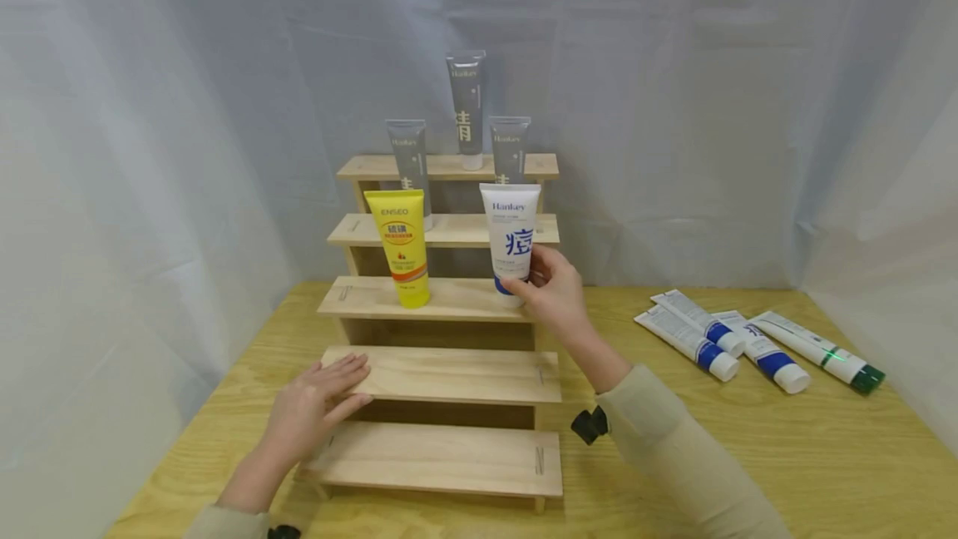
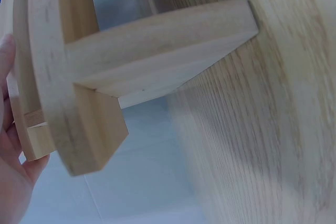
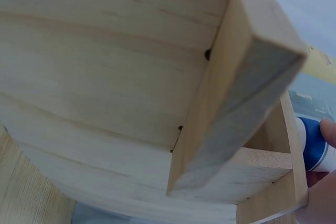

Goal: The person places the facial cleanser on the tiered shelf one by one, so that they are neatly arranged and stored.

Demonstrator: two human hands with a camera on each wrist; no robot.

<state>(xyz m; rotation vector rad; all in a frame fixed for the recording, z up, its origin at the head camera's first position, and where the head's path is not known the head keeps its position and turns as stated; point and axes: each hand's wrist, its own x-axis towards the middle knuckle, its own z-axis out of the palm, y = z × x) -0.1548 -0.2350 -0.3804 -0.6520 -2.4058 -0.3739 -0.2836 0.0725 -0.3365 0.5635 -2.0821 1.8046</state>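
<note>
My right hand [image 1: 554, 289] pinches the lower part of a white squeeze tube [image 1: 511, 227] with blue lettering and a blue band. The tube stands cap down at the right of the stand's middle step. In the right wrist view its blue band [image 3: 314, 142] shows beside my fingers. To its left, a yellow squeeze tube [image 1: 402, 252] stands upright on that same step. My left hand [image 1: 310, 406] rests with extended fingers on the left end of the step below, part of the wooden tiered stand [image 1: 449, 373]. Edge-on wood [image 2: 94, 124] fills much of the left wrist view.
Grey tubes stand on the upper steps: one [image 1: 467, 106] on top, one [image 1: 410, 156] at left, another [image 1: 510, 148] behind the white tube. Several white-and-blue tubes [image 1: 684, 339] and a green-capped tube [image 1: 816, 348] lie on the table [image 1: 674, 447] at right. Pale sheeting [image 1: 674, 106] hangs behind.
</note>
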